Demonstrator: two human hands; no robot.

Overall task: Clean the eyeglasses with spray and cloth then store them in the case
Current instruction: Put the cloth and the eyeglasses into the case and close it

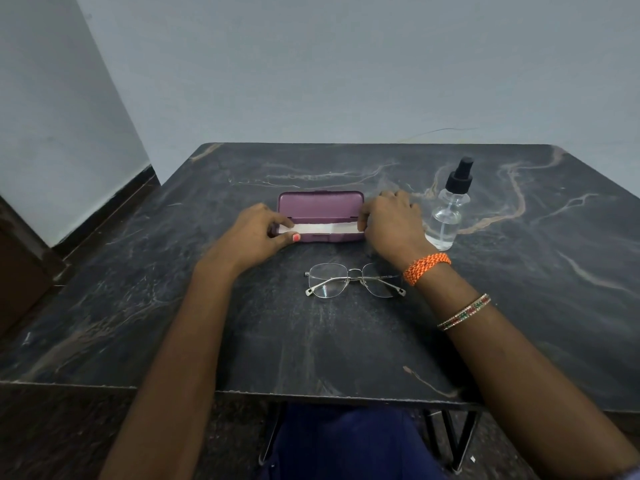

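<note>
The eyeglasses (355, 280) lie folded on the dark marbled table (173, 306), just in front of the open purple case (320, 216). A folded white cloth (323, 229) lies along the case; the left hand (258, 233) and right hand (393, 221) each pinch one end of it. A clear spray bottle (448, 209) stands just beside the right hand, whose wrist overhangs the glasses' right edge.

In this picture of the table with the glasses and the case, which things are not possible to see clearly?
Head view only:
- Case ends: covered by the left hand and right hand.
- White cloth: its ends sit under the fingers; whether they pinch it is unclear.
- Right hand fingertips: hidden behind the hand itself.
- Spray bottle: liquid level hard to read through clear glass.
- Eyeglasses: right lens edge is under the wrist; smudges too small to see.
</note>
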